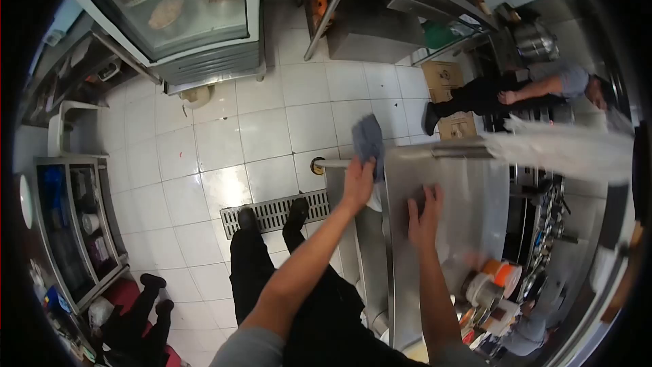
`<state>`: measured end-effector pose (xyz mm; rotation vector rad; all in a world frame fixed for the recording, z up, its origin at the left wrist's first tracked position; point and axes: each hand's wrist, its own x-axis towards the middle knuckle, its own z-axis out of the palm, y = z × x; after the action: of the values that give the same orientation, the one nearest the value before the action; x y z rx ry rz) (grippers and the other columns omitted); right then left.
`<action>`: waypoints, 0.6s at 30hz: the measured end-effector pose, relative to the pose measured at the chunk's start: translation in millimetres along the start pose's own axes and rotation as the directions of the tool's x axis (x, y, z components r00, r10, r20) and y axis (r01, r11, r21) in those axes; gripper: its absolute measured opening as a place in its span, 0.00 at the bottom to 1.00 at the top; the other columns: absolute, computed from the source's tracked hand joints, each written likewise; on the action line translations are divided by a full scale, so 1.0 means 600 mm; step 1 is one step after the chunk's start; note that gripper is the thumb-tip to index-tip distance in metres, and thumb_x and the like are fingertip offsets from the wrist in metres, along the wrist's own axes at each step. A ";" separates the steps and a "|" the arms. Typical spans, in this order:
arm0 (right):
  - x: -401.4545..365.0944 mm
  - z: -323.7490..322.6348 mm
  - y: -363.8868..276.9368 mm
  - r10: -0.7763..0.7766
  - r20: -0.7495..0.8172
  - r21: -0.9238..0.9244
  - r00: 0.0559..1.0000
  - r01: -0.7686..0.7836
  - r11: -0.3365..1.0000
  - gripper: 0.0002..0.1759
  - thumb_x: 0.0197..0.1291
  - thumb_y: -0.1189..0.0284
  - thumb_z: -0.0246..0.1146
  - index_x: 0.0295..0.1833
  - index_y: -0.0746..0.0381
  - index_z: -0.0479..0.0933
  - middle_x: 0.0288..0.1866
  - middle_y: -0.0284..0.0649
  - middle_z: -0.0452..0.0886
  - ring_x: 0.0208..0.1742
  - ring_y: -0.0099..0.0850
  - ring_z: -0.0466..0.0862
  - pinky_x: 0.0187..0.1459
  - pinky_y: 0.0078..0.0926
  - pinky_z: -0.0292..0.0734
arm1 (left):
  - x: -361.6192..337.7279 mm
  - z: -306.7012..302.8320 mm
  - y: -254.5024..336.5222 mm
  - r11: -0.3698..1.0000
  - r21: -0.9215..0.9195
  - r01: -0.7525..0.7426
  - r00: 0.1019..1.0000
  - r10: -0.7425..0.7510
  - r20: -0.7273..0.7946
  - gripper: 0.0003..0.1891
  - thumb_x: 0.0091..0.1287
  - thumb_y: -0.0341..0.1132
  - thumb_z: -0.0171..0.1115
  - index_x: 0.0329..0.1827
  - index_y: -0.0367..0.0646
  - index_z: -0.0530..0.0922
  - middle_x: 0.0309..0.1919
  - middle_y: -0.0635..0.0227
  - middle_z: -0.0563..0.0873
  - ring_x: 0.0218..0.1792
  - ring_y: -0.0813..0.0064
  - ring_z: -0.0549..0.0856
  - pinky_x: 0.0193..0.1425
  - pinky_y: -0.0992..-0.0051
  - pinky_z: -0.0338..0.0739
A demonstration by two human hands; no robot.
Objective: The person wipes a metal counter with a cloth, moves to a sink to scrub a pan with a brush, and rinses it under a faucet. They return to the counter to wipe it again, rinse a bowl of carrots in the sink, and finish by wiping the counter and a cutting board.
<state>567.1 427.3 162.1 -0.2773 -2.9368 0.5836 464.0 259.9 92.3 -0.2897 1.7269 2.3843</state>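
Left hand (358, 183) gripping cloth (369, 137), steel counter (468, 197), tiles (258, 129)

Fingertips of the left hand (358, 185) are hidden behind the blue cloth (368, 139); the white sheet (564, 151) is blurred.

**Colours Across the Kitchen**

The soft folded cloth (368, 137) was dusty blue-grey. The brushed steel counter (468, 197) was a plain silver-grey. The square-tiled floor (224, 143) was glossy white, crossed by a grid of thin grey joints. The slotted metal drain grate (272, 212) showed pale bars and dark gaps. The round plastic tub (506, 275) was orange and white, the flat cardboard box (443, 75) tan-brown, and the person's trousers (326, 319) black.
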 end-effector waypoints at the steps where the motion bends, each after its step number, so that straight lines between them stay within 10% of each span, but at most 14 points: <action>1: -0.004 -0.001 -0.004 -0.050 -0.026 -0.120 0.998 0.046 0.992 0.27 0.69 0.66 0.58 0.68 0.68 0.64 0.75 0.58 0.58 0.75 0.54 0.59 0.74 0.44 0.52 | -0.003 0.014 -0.025 0.996 -0.073 -0.048 0.998 0.045 -0.036 0.15 0.71 0.39 0.50 0.40 0.33 0.75 0.32 0.56 0.81 0.38 0.60 0.79 0.46 0.61 0.71; 3: -0.011 0.002 -0.005 -0.047 -0.012 -0.235 0.999 0.042 0.971 0.28 0.70 0.64 0.54 0.70 0.67 0.63 0.77 0.58 0.55 0.76 0.54 0.57 0.74 0.47 0.50 | -0.010 0.025 -0.169 0.936 0.350 -0.037 0.999 0.036 0.011 0.16 0.70 0.35 0.48 0.52 0.33 0.75 0.46 0.50 0.81 0.51 0.53 0.79 0.58 0.60 0.69; 6: -0.013 -0.002 -0.015 0.012 -0.008 -0.119 1.000 -0.013 0.993 0.33 0.69 0.56 0.53 0.70 0.69 0.63 0.77 0.61 0.54 0.77 0.57 0.55 0.74 0.51 0.48 | 0.010 0.018 -0.125 0.933 0.162 -0.321 0.947 0.319 0.042 0.22 0.66 0.31 0.47 0.62 0.33 0.71 0.57 0.45 0.75 0.62 0.46 0.72 0.69 0.59 0.62; 10: -0.011 -0.016 -0.017 0.024 0.054 -0.164 0.998 -0.015 0.986 0.36 0.71 0.51 0.47 0.72 0.69 0.60 0.77 0.62 0.52 0.78 0.58 0.53 0.74 0.53 0.49 | 0.041 -0.011 -0.286 0.977 0.178 -0.118 0.990 0.103 0.091 0.25 0.60 0.31 0.49 0.62 0.34 0.72 0.64 0.43 0.71 0.68 0.38 0.64 0.75 0.50 0.52; 13: 0.001 -0.008 -0.013 -0.025 0.060 -0.132 0.998 0.033 0.991 0.35 0.73 0.50 0.42 0.73 0.66 0.57 0.78 0.61 0.52 0.79 0.55 0.52 0.76 0.54 0.48 | 0.091 -0.076 -0.430 0.946 0.311 -0.097 0.994 0.080 0.068 0.24 0.60 0.30 0.48 0.62 0.34 0.72 0.62 0.44 0.73 0.66 0.39 0.66 0.73 0.50 0.54; 15: -0.288 -0.179 0.348 -0.107 0.069 -0.047 0.992 0.110 0.993 0.34 0.72 0.50 0.45 0.74 0.61 0.57 0.77 0.62 0.52 0.79 0.54 0.51 0.75 0.58 0.48 | 0.116 -0.122 -0.619 0.933 0.359 0.024 0.997 -0.051 0.065 0.18 0.61 0.30 0.49 0.54 0.34 0.75 0.53 0.43 0.77 0.58 0.40 0.72 0.67 0.48 0.61; 17: -0.178 -0.095 0.158 -0.001 0.009 -0.064 1.000 0.001 0.998 0.34 0.72 0.50 0.45 0.74 0.61 0.57 0.77 0.62 0.52 0.79 0.54 0.51 0.75 0.58 0.48 | 0.181 -0.181 -0.716 0.839 0.535 -0.102 0.994 0.066 0.086 0.11 0.63 0.32 0.50 0.43 0.35 0.76 0.43 0.44 0.78 0.50 0.43 0.75 0.58 0.48 0.66; 18: -0.153 -0.075 0.124 0.032 -0.001 -0.076 0.999 -0.032 0.997 0.34 0.72 0.50 0.45 0.74 0.60 0.57 0.77 0.62 0.52 0.79 0.54 0.51 0.75 0.58 0.48 | 0.221 -0.202 -0.760 0.786 0.605 0.126 0.981 -0.190 0.043 0.10 0.63 0.34 0.51 0.36 0.35 0.74 0.39 0.44 0.78 0.46 0.43 0.76 0.52 0.47 0.69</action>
<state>675.6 492.2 165.4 -0.3327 -2.9642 0.4774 460.7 289.2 -397.0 -0.1964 2.1908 1.5839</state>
